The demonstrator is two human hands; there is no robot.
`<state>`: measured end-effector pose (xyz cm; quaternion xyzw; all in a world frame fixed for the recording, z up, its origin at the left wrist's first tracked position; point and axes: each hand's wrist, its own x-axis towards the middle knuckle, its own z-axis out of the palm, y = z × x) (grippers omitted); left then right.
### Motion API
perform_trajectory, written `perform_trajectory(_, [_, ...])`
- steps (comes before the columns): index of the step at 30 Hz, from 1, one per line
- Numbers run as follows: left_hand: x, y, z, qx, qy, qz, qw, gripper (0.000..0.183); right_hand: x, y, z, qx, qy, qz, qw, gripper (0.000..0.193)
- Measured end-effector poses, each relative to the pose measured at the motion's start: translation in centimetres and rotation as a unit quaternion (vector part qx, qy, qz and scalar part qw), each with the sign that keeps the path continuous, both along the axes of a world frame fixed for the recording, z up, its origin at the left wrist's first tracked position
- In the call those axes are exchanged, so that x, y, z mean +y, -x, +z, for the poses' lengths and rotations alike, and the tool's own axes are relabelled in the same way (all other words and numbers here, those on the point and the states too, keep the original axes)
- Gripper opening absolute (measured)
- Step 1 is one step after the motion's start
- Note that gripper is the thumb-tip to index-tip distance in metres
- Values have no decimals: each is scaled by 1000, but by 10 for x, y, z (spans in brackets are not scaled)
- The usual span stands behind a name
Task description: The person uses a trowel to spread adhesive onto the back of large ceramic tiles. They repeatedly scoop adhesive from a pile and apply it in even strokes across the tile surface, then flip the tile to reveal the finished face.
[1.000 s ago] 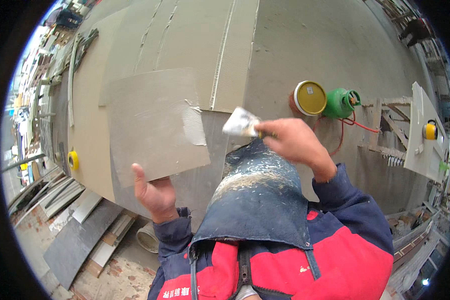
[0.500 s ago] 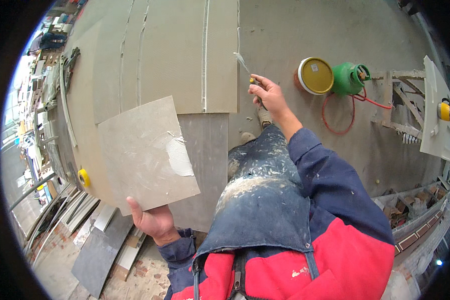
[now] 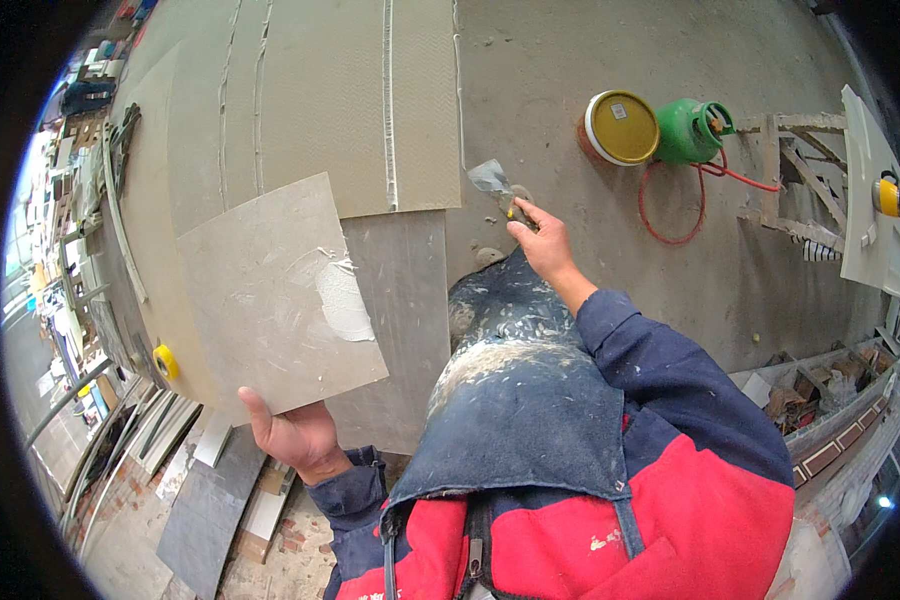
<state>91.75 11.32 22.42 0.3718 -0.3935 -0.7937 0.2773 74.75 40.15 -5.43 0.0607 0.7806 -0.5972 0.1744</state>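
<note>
My left hand grips the near edge of a flat grey square board, thumb at the edge and fingers underneath. A smear of white paste lies along the board's right side. In my right hand is a putty knife, its handle held in closed fingers and its blade pointing away to the upper left. The blade is apart from the board. Beyond lie large grey-beige sheets with several white paste-filled lines running away from me. A smooth grey panel shows partly behind the held board.
Right of my right hand stand a bucket with an olive lid and a green gas cylinder with a red hose. A yellow tape roll sits at the left. Loose boards lie lower left; a frame stands at the right.
My right hand has drawn the putty knife nearer to me, away from the sheet's right-hand paste line, and its blade now shows broadside. My left hand still holds the board.
</note>
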Motion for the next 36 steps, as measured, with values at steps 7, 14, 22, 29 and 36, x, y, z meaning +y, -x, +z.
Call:
perform_trajectory(7, [1,-6,0,-13,10,6,1000,62,-20,10,44,-103,264,7,959,48])
perform_trajectory(14, [-2,-11,0,-28,1,-1,1000,62,-47,-25,6,-125,250,-15,960,52])
perform_trajectory(22, [-5,-7,-3,-25,-7,-14,1000,61,-33,-59,-13,-80,164,-26,983,52])
perform_trajectory(29, [0,-2,-2,-35,4,-15,999,61,-14,-55,3,-56,59,-20,996,50])
perform_trajectory(36, [14,3,-1,10,-23,-8,1000,59,20,-23,98,-96,109,40,989,52])
